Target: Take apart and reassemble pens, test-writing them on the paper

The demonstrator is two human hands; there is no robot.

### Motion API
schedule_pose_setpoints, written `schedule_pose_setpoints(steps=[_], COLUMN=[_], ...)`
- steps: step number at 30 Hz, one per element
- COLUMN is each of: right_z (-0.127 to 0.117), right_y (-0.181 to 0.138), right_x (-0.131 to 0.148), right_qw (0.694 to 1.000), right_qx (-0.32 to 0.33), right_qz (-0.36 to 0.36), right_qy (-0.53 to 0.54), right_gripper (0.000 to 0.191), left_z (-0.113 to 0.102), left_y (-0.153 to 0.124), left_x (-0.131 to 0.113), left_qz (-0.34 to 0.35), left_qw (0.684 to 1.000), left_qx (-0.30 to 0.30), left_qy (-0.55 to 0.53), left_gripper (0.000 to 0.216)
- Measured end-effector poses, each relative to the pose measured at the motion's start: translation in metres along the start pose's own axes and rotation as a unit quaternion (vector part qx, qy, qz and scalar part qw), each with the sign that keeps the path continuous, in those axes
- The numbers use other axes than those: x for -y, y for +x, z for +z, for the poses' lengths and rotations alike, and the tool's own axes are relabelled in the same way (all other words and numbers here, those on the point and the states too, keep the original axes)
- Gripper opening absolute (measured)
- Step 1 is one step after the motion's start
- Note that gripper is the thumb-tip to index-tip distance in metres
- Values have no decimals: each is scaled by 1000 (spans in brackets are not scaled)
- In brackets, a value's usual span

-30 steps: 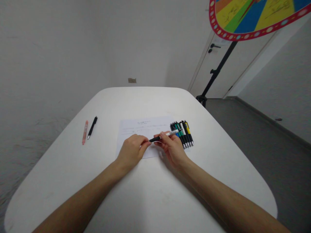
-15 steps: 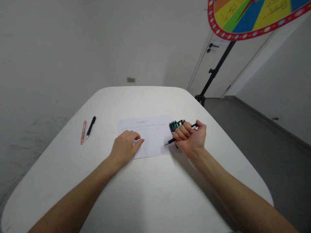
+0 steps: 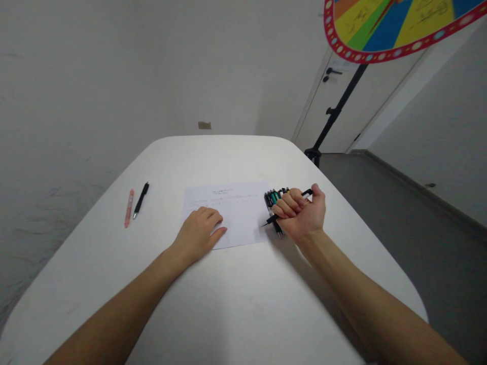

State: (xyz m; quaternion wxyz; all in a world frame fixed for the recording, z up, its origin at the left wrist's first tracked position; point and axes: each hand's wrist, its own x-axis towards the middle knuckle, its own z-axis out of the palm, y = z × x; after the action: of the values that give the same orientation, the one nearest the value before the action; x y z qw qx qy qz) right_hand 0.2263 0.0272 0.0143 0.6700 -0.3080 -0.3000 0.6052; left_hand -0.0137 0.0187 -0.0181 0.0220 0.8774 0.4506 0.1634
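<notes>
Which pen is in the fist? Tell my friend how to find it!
On the white table, find the paper. Just right of it, the right hand is a fist. The pen poking out both ends is gripped; the neighbouring pens lie flat.

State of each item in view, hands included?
Right hand: closed around held pen
Held pen: tip exposed
Left hand: open, on paper sheet
Paper sheet: flat, bearing text
Row of pens: lying, partly hidden
Lone black pen: lying flat
Pink pen: lying flat
Door: shut
</notes>
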Motion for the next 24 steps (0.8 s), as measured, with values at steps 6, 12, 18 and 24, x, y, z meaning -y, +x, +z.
schedule_pose_setpoints(steps=[6, 12, 18, 24], right_z=[0, 5, -14, -21], right_y=[4, 21, 44, 51], right_x=[0, -1, -18, -29], right_qw=[999, 993, 959, 864], right_qx=[-34, -67, -16, -22], right_qz=[-20, -84, -40, -108], right_qy=[19, -50, -279, -490], right_gripper=[54, 35, 47, 21], left_z=[11, 15, 15, 17], left_y=[-1, -2, -1, -1], left_x=[3, 3, 3, 4], left_qz=[24, -12, -22, -16], left_qw=[999, 997, 994, 996], left_qx=[21, 76, 96, 86], left_qy=[17, 28, 37, 34], left_gripper=[38, 51, 55, 55])
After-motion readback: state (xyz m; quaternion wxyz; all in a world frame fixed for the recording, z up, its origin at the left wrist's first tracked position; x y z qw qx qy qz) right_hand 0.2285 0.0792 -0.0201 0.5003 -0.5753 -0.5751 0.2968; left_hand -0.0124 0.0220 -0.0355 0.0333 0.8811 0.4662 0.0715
